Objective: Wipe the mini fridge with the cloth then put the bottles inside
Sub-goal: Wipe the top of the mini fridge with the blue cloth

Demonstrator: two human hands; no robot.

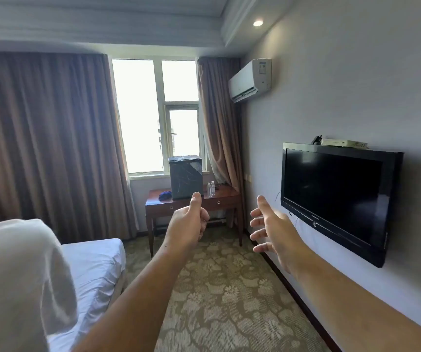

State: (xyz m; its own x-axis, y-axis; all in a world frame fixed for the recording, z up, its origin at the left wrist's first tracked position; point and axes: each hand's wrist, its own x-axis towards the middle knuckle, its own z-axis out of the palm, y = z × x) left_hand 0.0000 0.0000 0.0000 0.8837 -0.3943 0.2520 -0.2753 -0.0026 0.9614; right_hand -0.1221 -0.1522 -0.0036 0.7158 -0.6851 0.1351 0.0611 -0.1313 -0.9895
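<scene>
Left hand (187,224) hides mini fridge (185,177) corner; bottles (211,188) tiny.

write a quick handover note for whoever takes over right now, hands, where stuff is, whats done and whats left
Left hand: empty, loosely curled, thumb up.
Right hand: empty, open, fingers spread.
Mini fridge: door shut, on the wooden desk under the window, across the room.
Blue cloth: on the desk, left of the fridge.
Two bottles: standing right of the fridge.
Done: nothing.
Left: walk over, wipe the fridge, put the bottles inside.
</scene>
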